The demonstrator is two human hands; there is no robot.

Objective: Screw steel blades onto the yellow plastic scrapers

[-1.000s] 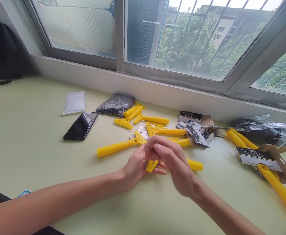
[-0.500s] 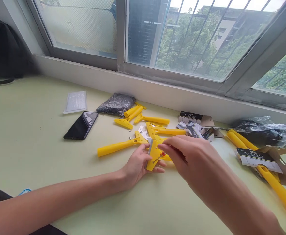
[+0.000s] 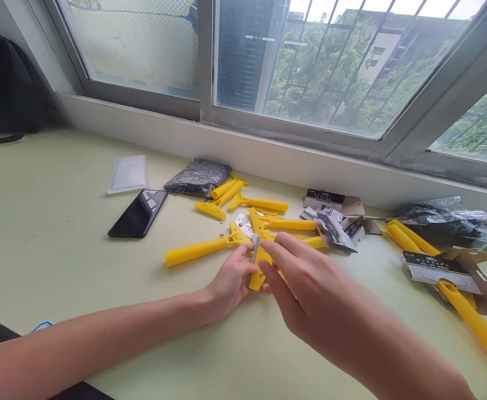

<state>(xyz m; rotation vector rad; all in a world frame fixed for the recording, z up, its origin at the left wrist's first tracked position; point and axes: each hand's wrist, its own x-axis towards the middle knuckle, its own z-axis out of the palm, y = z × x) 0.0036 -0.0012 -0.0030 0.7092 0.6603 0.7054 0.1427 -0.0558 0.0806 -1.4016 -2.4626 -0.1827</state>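
My left hand [image 3: 231, 280] is closed around the yellow head of a scraper [image 3: 259, 282], with a metal blade along its left edge and a small screw in its face. Over that head my right hand [image 3: 314, 272] is bent with its fingers drawn together. A bit of red, likely the small screwdriver's handle [image 3: 275, 267], shows beneath these fingers; most of the tool is hidden. One yellow scraper [image 3: 197, 253] lies just left of my hands, and another scraper [image 3: 291, 224] is just beyond them.
More yellow scrapers [image 3: 264, 204] lie near a dark plastic-wrapped packet [image 3: 199, 176]. A phone [image 3: 138, 214] and a clear flat case [image 3: 129, 173] are on the left. Card packaging [image 3: 337, 230] is piled right of centre; packaged scrapers [image 3: 443, 272] lie at the far right.
My right hand has shifted left and lower over the scraper head. The screwdriver, its shaft visible before, is now mostly covered by my fingers. My left hand stays in place.
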